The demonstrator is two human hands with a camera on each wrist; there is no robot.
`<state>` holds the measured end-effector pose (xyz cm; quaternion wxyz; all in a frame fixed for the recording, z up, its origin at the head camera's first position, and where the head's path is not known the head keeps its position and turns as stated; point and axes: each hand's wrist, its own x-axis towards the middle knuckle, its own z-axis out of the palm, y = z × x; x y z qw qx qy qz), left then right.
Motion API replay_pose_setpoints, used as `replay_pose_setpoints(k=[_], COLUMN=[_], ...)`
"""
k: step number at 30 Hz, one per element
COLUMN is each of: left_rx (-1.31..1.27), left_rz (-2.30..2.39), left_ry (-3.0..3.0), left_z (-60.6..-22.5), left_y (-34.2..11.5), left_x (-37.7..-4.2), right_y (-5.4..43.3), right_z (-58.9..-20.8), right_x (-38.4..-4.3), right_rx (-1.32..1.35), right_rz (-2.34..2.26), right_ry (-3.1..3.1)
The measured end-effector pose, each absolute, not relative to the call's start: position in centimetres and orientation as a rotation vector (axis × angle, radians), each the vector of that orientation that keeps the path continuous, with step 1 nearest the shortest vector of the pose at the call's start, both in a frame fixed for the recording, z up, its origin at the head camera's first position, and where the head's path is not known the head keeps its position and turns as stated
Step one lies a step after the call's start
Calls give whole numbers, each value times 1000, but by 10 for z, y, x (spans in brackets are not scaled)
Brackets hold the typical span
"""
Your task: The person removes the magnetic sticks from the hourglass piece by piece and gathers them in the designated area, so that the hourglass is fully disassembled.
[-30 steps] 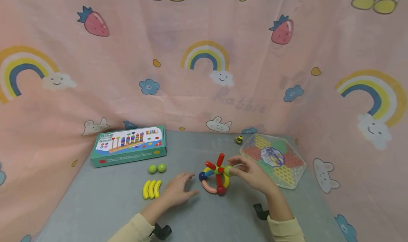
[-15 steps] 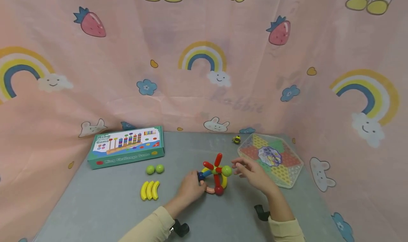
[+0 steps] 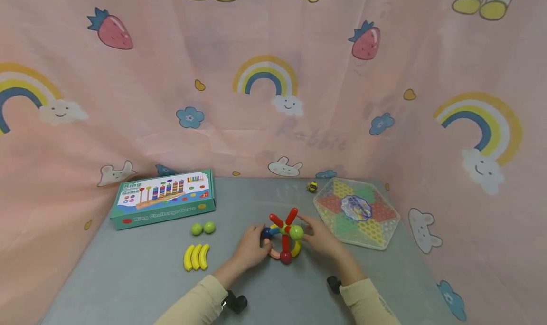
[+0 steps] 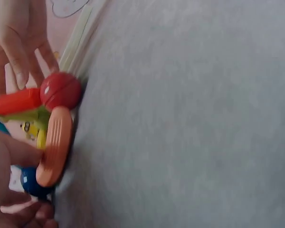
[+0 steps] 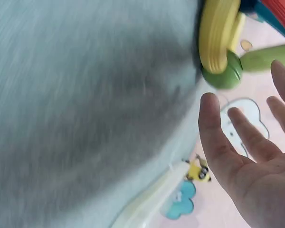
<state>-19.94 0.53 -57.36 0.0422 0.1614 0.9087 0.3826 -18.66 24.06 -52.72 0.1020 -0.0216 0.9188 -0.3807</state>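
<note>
A ball-and-stick building toy (image 3: 285, 243) stands mid-table, its curved base topped by red sticks (image 3: 292, 215) and a light green ball (image 3: 296, 232). My left hand (image 3: 249, 245) grips its left side. In the left wrist view, the thumb lies on the pink curved stick (image 4: 57, 147) and other fingers are by the dark blue ball (image 4: 32, 183). My right hand (image 3: 320, 239) is at the toy's right side. The right wrist view has that hand's fingers spread, apart from the yellow curved stick (image 5: 218, 35) and green ball (image 5: 224, 73).
Two green balls (image 3: 202, 228) and several yellow curved sticks (image 3: 196, 257) lie left on the grey table (image 3: 141, 277). A green game box (image 3: 164, 199) stands behind them. At the right back are a hexagonal game board (image 3: 356, 213) and a small bee figure (image 3: 312, 186).
My left hand has moved right and taken hold of the toy's left side. My right hand let go of the light green ball, drew back, then came lower beside the toy.
</note>
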Motion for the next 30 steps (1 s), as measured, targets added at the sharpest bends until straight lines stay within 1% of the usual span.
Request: replay_pose_setpoints(k=[6,15,30], left_rx=[543,469,561], left_rz=[1194,1251,1387], left_ry=[2700,2675,2596], left_z=[-572,-563,-514], left_y=[-6,-15,-23], left_x=[-203,-207,-198], right_y=[230,224,228], right_z=[-536,-537,-535], right_x=[-194,-195,-184], right_rx=[-93,-33,33], right_rz=[-1095,-963,-917], right_ry=[2691,2745,2813])
